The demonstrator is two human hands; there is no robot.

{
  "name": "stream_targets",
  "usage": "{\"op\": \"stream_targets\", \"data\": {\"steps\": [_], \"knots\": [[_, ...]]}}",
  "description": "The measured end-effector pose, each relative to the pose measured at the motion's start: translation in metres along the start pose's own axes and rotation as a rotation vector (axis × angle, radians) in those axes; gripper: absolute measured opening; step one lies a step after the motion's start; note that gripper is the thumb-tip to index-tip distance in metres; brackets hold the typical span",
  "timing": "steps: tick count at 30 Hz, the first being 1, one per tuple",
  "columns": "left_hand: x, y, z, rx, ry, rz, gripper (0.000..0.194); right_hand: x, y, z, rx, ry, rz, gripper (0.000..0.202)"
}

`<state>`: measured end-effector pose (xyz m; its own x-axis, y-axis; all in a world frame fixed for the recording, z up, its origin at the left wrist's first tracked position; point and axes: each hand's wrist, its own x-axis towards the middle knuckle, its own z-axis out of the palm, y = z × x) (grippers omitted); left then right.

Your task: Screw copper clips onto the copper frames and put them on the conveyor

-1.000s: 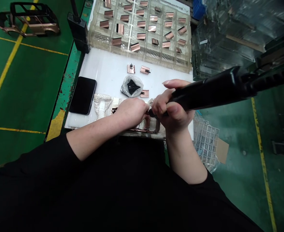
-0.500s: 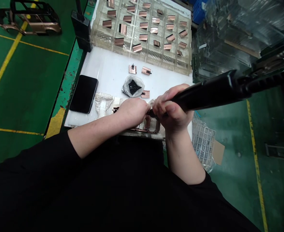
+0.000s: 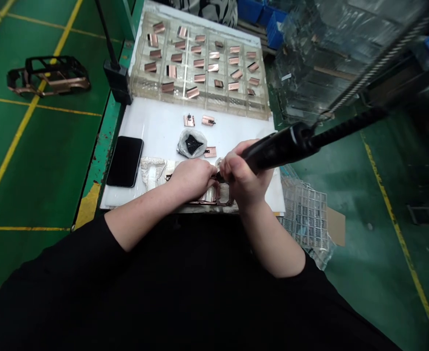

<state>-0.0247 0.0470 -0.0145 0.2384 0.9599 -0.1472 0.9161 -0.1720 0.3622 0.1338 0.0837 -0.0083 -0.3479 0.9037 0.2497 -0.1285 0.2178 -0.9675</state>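
While the right hand (image 3: 249,178) wraps firmly around a black driver (image 3: 278,150), the left hand (image 3: 192,178) bends over a copper-coloured frame (image 3: 211,196) at the near edge of the white desk (image 3: 156,122), close to the driver's front end; whether it pinches anything, I cannot tell. Just beyond, an open plastic bag (image 3: 182,145) of small black pieces (image 3: 193,145) sits beside a copper-coloured plate (image 3: 211,152).

Three copper pieces (image 3: 212,152) near one bag (image 3: 183,142), one phone (image 3: 125,162), one tool (image 3: 278,150), two hands (image 3: 193,178)
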Motion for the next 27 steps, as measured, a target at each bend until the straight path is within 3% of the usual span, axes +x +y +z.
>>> {"op": "stream_targets", "data": {"steps": [2, 5, 7, 10, 12, 16, 22, 24, 27], "knots": [[-0.002, 0.0, -0.002, 0.029, -0.002, 0.023, 0.029, 0.0, -0.004, 0.001, 0.115, 0.063, -0.078, 0.046], [-0.012, 0.003, -0.01, 0.082, 0.017, 0.081, 0.029, 0.004, -0.015, -0.007, 0.186, 0.038, -0.079, 0.045], [-0.027, 0.004, -0.017, 0.097, 0.104, 0.133, 0.038, 0.006, -0.025, -0.017, 0.087, 0.018, -0.046, 0.05], [-0.055, 0.002, -0.025, 0.059, 0.23, 0.196, 0.036, 0.001, -0.039, -0.036, -0.093, -0.001, -0.016, 0.046], [-0.071, -0.002, -0.024, 0.032, 0.151, 0.198, 0.036, -0.007, -0.044, -0.049, -0.166, 0.025, 0.023, 0.043], [-0.083, -0.009, -0.015, 0.036, -0.132, 0.105, 0.007, -0.025, -0.042, -0.067, -0.211, 0.113, 0.166, 0.041], [-0.073, -0.007, -0.02, -0.066, -0.084, -0.017, 0.014, -0.048, -0.037, -0.08, -0.151, 0.074, 0.302, 0.042], [-0.07, -0.003, -0.023, -0.223, -0.029, -0.081, 0.024, -0.054, -0.037, -0.08, -0.131, 0.056, 0.325, 0.045], [-0.069, 0.013, -0.025, -0.895, 0.121, -0.242, 0.039, -0.063, -0.034, -0.075, -0.064, 0.007, 0.388, 0.052]]}}
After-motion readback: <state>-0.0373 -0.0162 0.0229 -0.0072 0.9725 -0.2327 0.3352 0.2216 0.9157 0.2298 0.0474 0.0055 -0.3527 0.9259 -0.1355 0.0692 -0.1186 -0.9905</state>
